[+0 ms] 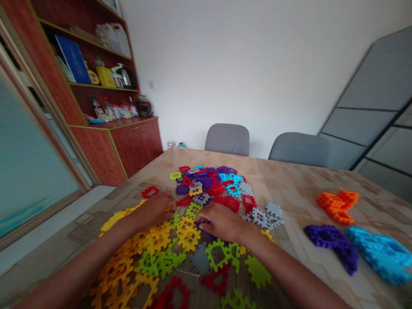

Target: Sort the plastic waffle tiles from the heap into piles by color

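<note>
Both my hands rest palm down in a heap of flat, notched plastic building tiles point(206, 189) in many colours. My left hand point(155, 210) lies on the heap's left side, its fingertips next to a small yellow tile point(168, 209). My right hand point(222, 222) has its fingers curled over a purple tile point(202, 225), which it partly hides. Linked yellow tiles point(157, 238) and green tiles point(225, 253) lie below my hands. Assembled grey tiles point(265, 216) stand just beyond my right hand.
On the patterned table point(289, 189) at right lie joined orange point(337, 206), purple point(331, 244) and blue point(380, 255) tile groups. Grey chairs point(227, 139) stand beyond the far edge. A wooden shelf cabinet point(112, 146) stands at left.
</note>
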{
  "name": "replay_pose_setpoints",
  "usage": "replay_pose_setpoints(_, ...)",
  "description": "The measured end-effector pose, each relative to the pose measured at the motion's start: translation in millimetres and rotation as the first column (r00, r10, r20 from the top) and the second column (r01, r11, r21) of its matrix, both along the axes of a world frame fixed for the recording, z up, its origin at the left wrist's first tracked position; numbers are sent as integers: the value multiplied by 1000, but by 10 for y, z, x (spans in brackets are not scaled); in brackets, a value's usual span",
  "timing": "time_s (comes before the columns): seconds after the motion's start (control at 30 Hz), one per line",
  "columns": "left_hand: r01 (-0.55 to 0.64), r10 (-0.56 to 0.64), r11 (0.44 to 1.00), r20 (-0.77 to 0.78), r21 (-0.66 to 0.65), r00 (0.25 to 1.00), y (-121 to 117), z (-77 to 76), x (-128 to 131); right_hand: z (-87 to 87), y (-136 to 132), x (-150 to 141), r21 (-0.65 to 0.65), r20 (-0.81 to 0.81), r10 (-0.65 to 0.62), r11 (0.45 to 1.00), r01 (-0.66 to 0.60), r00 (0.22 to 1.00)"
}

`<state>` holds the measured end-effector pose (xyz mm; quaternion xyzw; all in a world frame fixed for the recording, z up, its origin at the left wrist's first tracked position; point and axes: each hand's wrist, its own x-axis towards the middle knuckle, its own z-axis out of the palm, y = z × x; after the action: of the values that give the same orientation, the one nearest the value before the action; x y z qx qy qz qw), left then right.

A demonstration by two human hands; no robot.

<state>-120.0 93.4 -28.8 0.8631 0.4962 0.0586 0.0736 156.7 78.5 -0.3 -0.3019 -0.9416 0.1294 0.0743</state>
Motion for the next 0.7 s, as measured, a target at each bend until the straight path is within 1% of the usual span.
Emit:
replay_pose_setpoints(0.1, -7, 7, 1000, 16, 9, 1000, -17, -15, 24, -16, 54, -152, 35, 26, -53, 998, 52, 998)
replay_pose_setpoints(0.2, -10, 9, 1000, 45, 20, 999, -6, -43, 37, -56, 93, -253, 59, 50, -66, 996, 63, 997)
replay_pose_setpoints(0.33, -13, 11, 1000, 83, 26, 996, 19, -28, 42, -79, 96, -284, 76, 84, -65, 995, 59, 994)
replay_pose_setpoints(0.47, -1, 1, 1000, 90, -8, 996, 11, -17, 9, -57, 83, -276, 96, 109, -109, 990, 99, 988)
replay_pose_setpoints(0.57, -8, 9, 1000, 86, -16, 996, 18, -66, -39, -49, 86, -295, 107, 120, -155, 984, 142, 981)
replay_pose_setpoints(0.7, 2, 0, 1000, 94, -17, 996, 95, -172, -86, -32, 101, -355, 107, 125, -227, 971, 215, 966)
